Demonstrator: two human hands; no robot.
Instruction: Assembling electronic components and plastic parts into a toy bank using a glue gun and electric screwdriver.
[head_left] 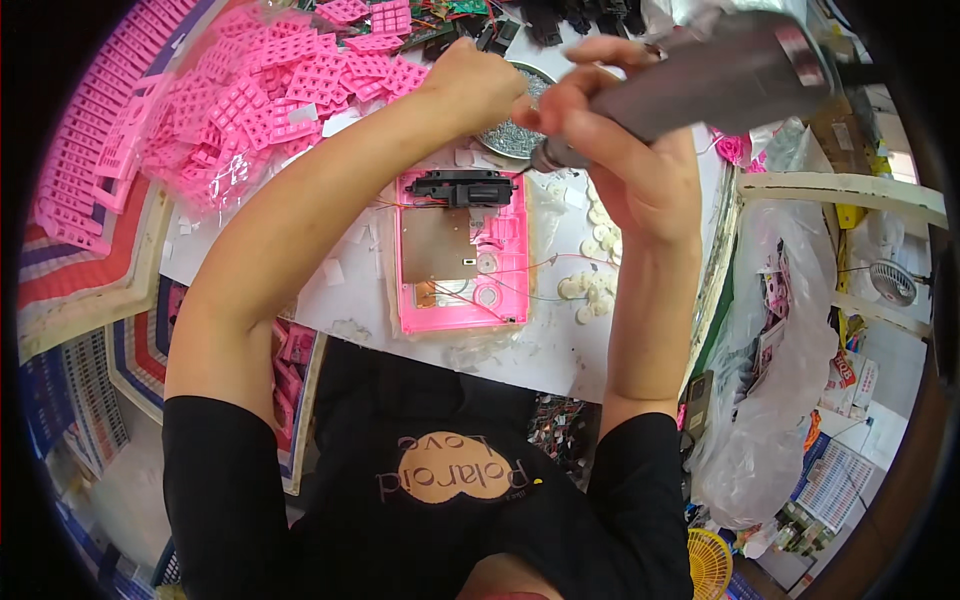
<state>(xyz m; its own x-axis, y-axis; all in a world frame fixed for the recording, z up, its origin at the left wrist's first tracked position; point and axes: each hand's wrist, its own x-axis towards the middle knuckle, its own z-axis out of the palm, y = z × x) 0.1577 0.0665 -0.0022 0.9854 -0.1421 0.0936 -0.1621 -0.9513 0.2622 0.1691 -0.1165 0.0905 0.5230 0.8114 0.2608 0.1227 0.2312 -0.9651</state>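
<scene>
White, smooth board forms the worktable [560,355] across the middle. Bare forearms cross it from black short sleeves: the left bends outward at 9 o'clock, then slants up to 12; the right rises almost straight from 4 o'clock. At 11 o'clock, a crinkled clear bag [215,193] spills pink, grid-shaped moulded pieces [315,82]. Between 1 and 2 o'clock, the right hand [635,150] is clamped on a grey, thick-bodied power driver [720,80], thumb and fingers wrapped near its tapering front, nose tilted towards 8 o'clock. Near the centre, a glossy pink plastic case [515,250] lies open, with a flat brownish plate [435,245] and thin red wires inside. At 12 o'clock, the left hand [475,85] curls over the left side of a round dish [512,156]; its fingertips are hidden, so I cannot tell whether they pinch anything. A ridged black module [460,188] spans the case's 12 o'clock end, the driver's tip just beside its right end; contact is unclear. Cream discs [595,290] lie at the case's 3 o'clock. Tiny silvery screws [510,138] fill the dish.
</scene>
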